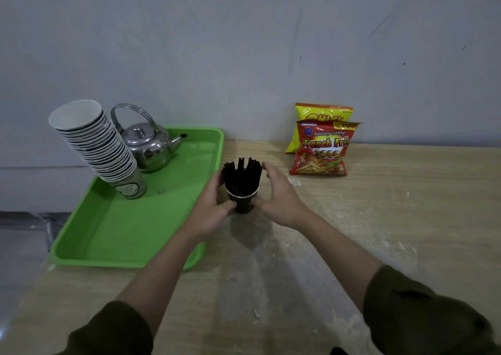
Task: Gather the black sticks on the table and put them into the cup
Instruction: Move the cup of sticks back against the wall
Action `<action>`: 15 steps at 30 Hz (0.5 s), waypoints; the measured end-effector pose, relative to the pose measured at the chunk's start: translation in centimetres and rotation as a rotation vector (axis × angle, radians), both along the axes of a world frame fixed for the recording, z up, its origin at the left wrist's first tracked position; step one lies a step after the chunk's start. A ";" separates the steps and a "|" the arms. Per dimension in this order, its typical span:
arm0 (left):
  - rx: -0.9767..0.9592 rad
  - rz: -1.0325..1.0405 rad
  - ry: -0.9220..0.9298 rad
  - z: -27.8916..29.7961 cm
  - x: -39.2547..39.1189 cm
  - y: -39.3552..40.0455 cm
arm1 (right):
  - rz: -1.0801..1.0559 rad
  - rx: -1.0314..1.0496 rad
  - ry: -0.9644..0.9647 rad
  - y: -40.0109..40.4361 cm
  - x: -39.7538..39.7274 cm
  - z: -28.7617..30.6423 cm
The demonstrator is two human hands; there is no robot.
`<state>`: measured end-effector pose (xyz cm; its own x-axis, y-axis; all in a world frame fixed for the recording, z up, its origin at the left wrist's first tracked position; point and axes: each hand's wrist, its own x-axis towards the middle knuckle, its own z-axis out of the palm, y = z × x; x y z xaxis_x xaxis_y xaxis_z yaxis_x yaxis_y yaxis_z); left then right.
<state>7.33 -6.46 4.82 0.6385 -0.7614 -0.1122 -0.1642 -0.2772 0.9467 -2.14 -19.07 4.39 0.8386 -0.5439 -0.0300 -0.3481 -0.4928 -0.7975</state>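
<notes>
A dark paper cup (243, 202) stands upright on the wooden table, just right of the green tray. A bundle of black sticks (242, 175) stands in it, fanning out above the rim. My left hand (210, 208) touches the cup's left side, thumb against its lower wall and fingers behind the sticks. My right hand (280, 196) cups the right side, thumb at the cup's wall and fingers spread by the stick tops. No loose sticks show on the table.
The green tray (127, 235) at left holds a tilted stack of paper cups (97, 143) and a steel kettle (149, 146). Two snack bags (321, 148) lean on the wall at the back right. The table's left edge (24, 295) is near.
</notes>
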 end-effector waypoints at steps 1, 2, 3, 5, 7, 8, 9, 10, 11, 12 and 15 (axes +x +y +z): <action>0.016 -0.029 -0.016 0.0 0.1 0.0 | 0.003 -0.017 -0.025 0.1 0.2 0.2; 0.030 -0.052 -0.025 0.2 0.1 -0.1 | 0.011 -0.027 -0.050 0.2 0.3 0.3; 0.029 -0.065 -0.037 0.3 0.2 -0.2 | 0.025 -0.035 -0.064 0.3 0.3 0.3; 0.025 -0.066 -0.064 0.7 0.3 -0.4 | 0.047 -0.041 -0.070 0.6 0.2 -0.1; 0.030 -0.066 -0.092 0.7 0.7 -0.6 | 0.019 0.005 -0.074 0.9 0.0 -0.6; 0.043 -0.069 -0.098 0.7 0.8 -0.6 | -0.003 0.035 -0.072 1.0 -0.1 -0.8; 0.049 -0.074 -0.103 0.6 0.9 -0.5 | -0.019 0.059 -0.067 1.1 -0.1 -0.9; 0.066 -0.070 -0.112 0.4 1.0 -0.4 | -0.022 0.068 -0.068 1.1 -0.2 -1.0; 0.084 -0.065 -0.124 0.2 1.2 -0.2 | -0.018 0.072 -0.072 1.1 -0.2 -1.2; 0.111 -0.057 -0.136 0.0 1.4 -0.2 | -0.011 0.075 -0.078 1.1 -0.2 -1.3; 0.161 -0.048 -0.158 -0.6 1.9 0.0 | -0.028 0.105 -0.108 1.1 0.2 -2.0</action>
